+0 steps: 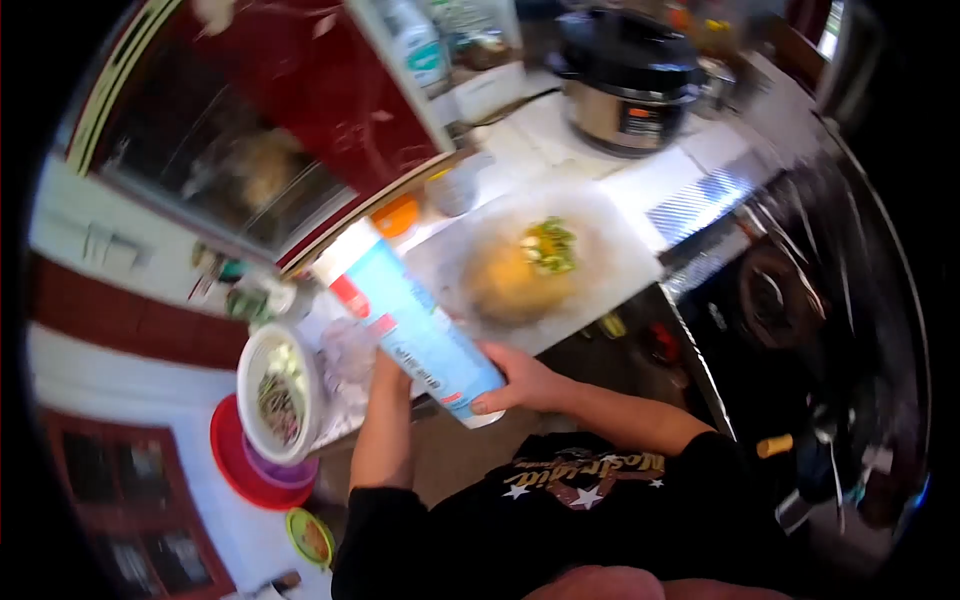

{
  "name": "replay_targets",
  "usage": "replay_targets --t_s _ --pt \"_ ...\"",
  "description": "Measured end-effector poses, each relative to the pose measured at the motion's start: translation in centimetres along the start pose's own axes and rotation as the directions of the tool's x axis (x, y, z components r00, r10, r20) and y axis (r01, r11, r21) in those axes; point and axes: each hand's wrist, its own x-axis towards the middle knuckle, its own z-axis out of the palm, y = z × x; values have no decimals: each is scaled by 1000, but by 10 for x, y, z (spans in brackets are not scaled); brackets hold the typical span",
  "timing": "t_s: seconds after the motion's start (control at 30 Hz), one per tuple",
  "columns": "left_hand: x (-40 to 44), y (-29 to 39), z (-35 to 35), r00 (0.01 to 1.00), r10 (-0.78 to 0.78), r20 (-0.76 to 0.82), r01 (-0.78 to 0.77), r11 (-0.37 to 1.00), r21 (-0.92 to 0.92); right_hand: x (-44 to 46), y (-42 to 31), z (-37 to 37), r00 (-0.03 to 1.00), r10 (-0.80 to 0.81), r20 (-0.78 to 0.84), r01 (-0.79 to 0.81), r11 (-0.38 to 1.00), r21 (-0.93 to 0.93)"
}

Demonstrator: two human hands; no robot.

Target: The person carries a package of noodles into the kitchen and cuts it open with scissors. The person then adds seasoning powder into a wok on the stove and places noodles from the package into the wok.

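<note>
Head view: at the bench (535, 150), a blue-and-white packet (415, 320) slants from far left to near right, yellow mound (505, 280) to its right. The right hand (520, 378) grips its near end; the left hand's (389, 366) grip, hidden behind, I cannot tell.

We are seeing a smooth pack (420, 325) in the middle, its paper or plastic being hard to tell. On the far side, a cooker (630, 80) is pairing a glossy black lid with a metal-looking body, and white tiles (540, 130) are shining. Far left, a red panel (330, 130) is gleaming. At left, a white bowl (250, 400) and red basin (225, 445) are looking plastic. Near us, a cloth shirt (560, 520) is showing matt black.
</note>
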Motion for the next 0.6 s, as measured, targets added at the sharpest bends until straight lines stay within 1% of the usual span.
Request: replay_targets --t_s 0.03,0.07,0.1,0.13,0.17,0.2,0.23,0.27,0.33,0.37,0.43,0.47,0.5,0.53,0.57,0.6 --pt "-11 0 12 972 -125 -197 77 969 -234 -6 2 -6 1000 -6 -13 5 999 -32" --pt "-18 12 25 947 -163 -278 70 946 -315 -12 6 -10 998 -11 -65 7 998 -68" --pt "-17 21 41 902 -279 -329 124 898 -422 -18 8 -12 993 -62 -102 54 996 -72" --pt "-15 32 63 927 -284 -244 142 869 -475 -24 12 -15 981 -115 -157 102 991 -88" --pt "-25 16 63 996 -65 55 84 863 -498 -34 10 -17 955 -189 -227 143 968 -205" --pt "-24 16 75 978 -54 202 138 895 -425 -48 0 -10 932 -210 -294 80 915 -396" --pt "-22 14 95 988 -71 141 103 967 -234 -58 -3 -10 912 -260 -316 149 930 -335" --pt "-18 9 111 990 -142 16 142 978 -154 -70 -2 -11 889 -286 -358 133 908 -397" --pt "-19 5 157 976 -212 53 217 970 -112 -94 3 -10 787 -454 -417 85 751 -655" --pt "-20 -4 164 973 -214 86 223 968 -115 -110 -4 -7 770 -469 -434 76 742 -667" --pt "-21 -25 174 945 -179 273 243 944 -222 -154 -26 2 813 -383 -439 -37 718 -695" --pt "-25 -27 187 941 -179 288 247 944 -221 -179 -34 3 845 -334 -417 -108 657 -746" --pt "-33 -28 206 922 -176 344 265 936 -233 -210 -44 4 875 -276 -397 -172 589 -790" --pt "-42 -27 227 902 -173 396 283 929 -240 -247 -58 11 847 -280 -451 -257 526 -810" --pt "-50 -29 250 894 -128 429 249 938 -240 -290 -70 16 772 -328 -544 -336 517 -788" --pt "-57 -34 255 895 -121 430 243 940 -241 -337 -74 14 660 -362 -658 -484 466 -741"
